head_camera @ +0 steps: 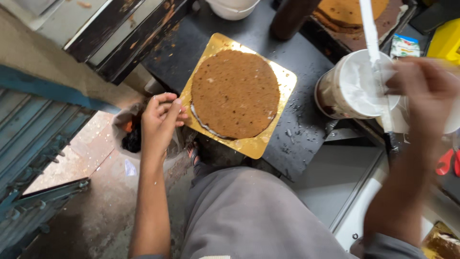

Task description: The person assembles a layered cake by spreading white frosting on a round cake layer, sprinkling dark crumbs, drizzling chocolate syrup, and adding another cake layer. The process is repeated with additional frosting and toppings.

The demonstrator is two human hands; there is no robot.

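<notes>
Blurred right hand [424, 91], spatula [376, 62] tip cut off

A small green-and-white packet [405, 46] lies beside a yellow box [445, 43], top right.

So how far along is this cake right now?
Done: a brown cake layer sits on the gold board, with white cream showing under its left edge. In hand: the left hand touches the board's edge; the right hand holds a spatula at the cream tub. Left: the top is bare.
</notes>
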